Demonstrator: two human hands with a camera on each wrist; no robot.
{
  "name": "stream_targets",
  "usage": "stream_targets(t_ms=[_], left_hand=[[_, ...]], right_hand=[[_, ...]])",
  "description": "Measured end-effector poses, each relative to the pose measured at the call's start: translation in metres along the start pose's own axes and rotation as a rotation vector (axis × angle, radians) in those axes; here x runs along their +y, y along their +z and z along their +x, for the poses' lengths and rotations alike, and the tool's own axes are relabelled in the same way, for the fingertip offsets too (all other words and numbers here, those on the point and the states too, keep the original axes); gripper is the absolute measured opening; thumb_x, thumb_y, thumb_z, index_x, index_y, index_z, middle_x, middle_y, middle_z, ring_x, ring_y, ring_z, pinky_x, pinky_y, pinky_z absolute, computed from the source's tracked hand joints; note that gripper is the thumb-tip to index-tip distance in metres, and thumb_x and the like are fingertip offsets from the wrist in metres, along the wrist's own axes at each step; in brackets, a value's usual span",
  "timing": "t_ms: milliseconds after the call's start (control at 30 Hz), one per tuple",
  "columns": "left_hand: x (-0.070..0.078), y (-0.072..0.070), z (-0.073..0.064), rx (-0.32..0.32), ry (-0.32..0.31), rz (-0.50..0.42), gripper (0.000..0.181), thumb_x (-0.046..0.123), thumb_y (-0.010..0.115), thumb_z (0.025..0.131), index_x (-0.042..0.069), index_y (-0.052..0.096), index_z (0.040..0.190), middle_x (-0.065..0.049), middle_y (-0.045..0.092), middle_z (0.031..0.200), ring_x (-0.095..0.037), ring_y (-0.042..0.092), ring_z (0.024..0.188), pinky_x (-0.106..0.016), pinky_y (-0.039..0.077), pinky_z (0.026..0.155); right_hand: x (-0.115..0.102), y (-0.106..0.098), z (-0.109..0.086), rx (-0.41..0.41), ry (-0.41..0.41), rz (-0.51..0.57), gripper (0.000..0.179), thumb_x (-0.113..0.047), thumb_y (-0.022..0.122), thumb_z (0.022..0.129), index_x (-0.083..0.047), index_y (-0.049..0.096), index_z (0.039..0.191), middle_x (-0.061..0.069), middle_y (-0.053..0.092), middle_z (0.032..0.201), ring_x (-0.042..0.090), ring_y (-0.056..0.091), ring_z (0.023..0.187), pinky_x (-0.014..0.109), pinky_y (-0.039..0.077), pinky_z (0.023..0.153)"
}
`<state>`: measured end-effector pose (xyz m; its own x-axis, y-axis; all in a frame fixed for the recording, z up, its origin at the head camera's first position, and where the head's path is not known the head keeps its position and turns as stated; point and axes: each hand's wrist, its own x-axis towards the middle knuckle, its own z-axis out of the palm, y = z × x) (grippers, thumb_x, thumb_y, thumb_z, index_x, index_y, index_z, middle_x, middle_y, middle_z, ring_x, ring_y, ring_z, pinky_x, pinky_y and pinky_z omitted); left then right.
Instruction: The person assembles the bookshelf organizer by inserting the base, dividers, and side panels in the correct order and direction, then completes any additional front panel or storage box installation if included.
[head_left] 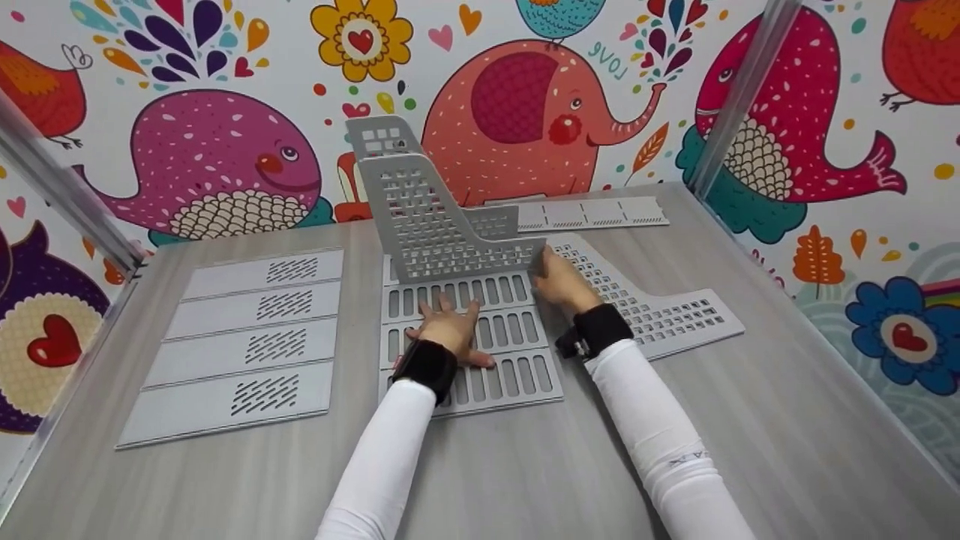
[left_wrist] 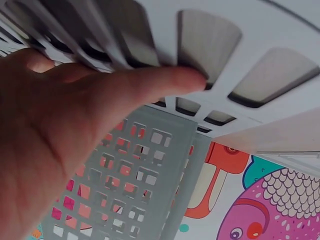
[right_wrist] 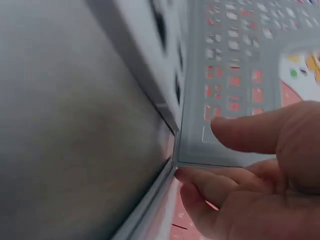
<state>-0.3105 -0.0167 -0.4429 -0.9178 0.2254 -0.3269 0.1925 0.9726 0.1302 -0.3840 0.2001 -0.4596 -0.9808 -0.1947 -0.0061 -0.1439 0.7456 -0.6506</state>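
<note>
Centre of frame: upright panel, grey, L-shaped, pierced by small rectangular holes. Right hand pinches its end; left hand, fingers spread wide, rests on the slotted panel.

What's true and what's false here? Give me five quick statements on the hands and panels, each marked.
1. The left hand lies with fingers spread on the slotted panel. True.
2. The right hand grips the end of the front upright panel. True.
3. The front upright panel stands nearer the person than the left hand. False: it stands beyond that hand.
4. A flat-lying perforated panel is right of the slotted panel. True.
5. The left hand touches the slanted-slot panels. False: neither hand touches the slanted-slot panels.
</note>
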Motion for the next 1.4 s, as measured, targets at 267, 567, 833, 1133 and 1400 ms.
stream_targets(t_ms=[267, 567, 833, 1133, 1400], left_hand=[[0.002, 0.001, -0.001, 0.017, 0.0, -0.004, 0.108, 0.061, 0.08, 0.075, 0.023, 0.026, 0.16, -0.031, 0.018, 0.163, -0.062, 0.021, 0.145, -0.079, 0.042, 0.093], [0.003, -0.006, 0.0, -0.009, -0.021, -0.017, 0.108, 0.06, 0.079, 0.076, 0.026, 0.022, 0.161, -0.029, 0.011, 0.165, -0.062, 0.014, 0.147, -0.08, 0.037, 0.098], [0.003, -0.006, 0.0, -0.044, -0.014, -0.009, 0.109, 0.061, 0.078, 0.077, 0.027, 0.018, 0.162, -0.029, 0.009, 0.166, -0.061, 0.012, 0.147, -0.078, 0.04, 0.097], [0.002, -0.005, -0.002, -0.03, -0.008, -0.008, 0.107, 0.06, 0.078, 0.077, 0.027, 0.02, 0.161, -0.03, 0.011, 0.165, -0.061, 0.015, 0.147, -0.077, 0.041, 0.097], [0.003, -0.003, -0.001, -0.016, -0.003, 0.02, 0.108, 0.063, 0.077, 0.076, 0.027, 0.022, 0.161, -0.029, 0.013, 0.165, -0.062, 0.018, 0.146, -0.077, 0.044, 0.094]], right_hand=[[-0.005, 0.002, 0.001, -0.103, 0.065, -0.144, 0.098, -0.026, 0.078, 0.086, 0.009, 0.018, 0.155, 0.035, 0.046, 0.147, 0.046, 0.046, 0.137, 0.05, 0.035, 0.119], [-0.019, -0.007, 0.008, -0.201, 0.159, -0.282, 0.088, -0.034, 0.075, 0.09, 0.006, 0.028, 0.153, 0.031, 0.038, 0.154, 0.045, 0.035, 0.145, 0.05, 0.028, 0.123], [-0.021, -0.011, 0.011, -0.312, 0.196, -0.315, 0.089, -0.035, 0.069, 0.094, 0.002, 0.02, 0.158, 0.024, 0.014, 0.167, 0.041, 0.012, 0.155, 0.049, 0.013, 0.128], [-0.019, -0.013, 0.015, -0.394, 0.215, -0.363, 0.086, -0.043, 0.064, 0.096, -0.007, 0.019, 0.16, 0.022, 0.002, 0.169, 0.042, 0.002, 0.156, 0.056, 0.011, 0.126], [-0.013, -0.016, 0.018, -0.45, 0.217, -0.354, 0.083, -0.046, 0.061, 0.097, -0.018, 0.018, 0.161, 0.019, -0.01, 0.169, 0.04, -0.009, 0.156, 0.063, 0.011, 0.124]])
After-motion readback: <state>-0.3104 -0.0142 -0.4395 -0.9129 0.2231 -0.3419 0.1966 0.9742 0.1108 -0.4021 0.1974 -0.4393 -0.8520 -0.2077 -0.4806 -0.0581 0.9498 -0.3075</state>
